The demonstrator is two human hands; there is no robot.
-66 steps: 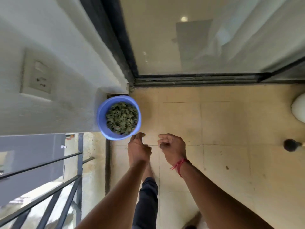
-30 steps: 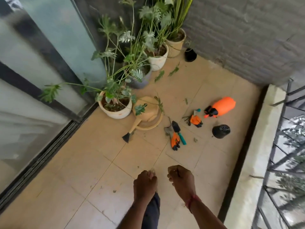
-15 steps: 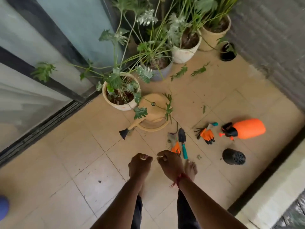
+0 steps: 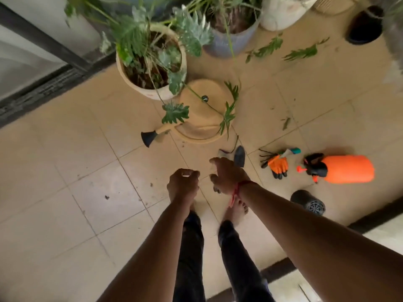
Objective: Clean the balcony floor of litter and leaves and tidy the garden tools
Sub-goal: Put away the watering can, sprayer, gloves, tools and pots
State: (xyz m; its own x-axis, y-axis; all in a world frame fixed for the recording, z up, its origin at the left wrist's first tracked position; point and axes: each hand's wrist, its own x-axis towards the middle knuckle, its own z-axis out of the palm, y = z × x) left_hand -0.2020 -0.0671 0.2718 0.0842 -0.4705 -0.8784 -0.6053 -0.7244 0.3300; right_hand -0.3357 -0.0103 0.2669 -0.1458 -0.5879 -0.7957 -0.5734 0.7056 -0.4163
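Note:
Garden tools lie on the tiled balcony floor. A dark trowel sits just past my right hand. Further right are an orange glove and an orange sprayer on its side. A beige watering can stands ahead. Cut green leaves lie near the pots, with a small leaf beyond the glove and dark specks at left. My left hand and my right hand hang loosely curled above the floor, holding nothing.
Potted plants crowd the top, with a grey pot and a black pot behind. Another black pot lies on its side at right. A sliding door track runs at left. A raised ledge borders the right.
The view swung from the blue bucket of leaves to the plant corner, and I stepped closer to the tools. Both hands stayed loosely curled in front; the right one has opened a little.

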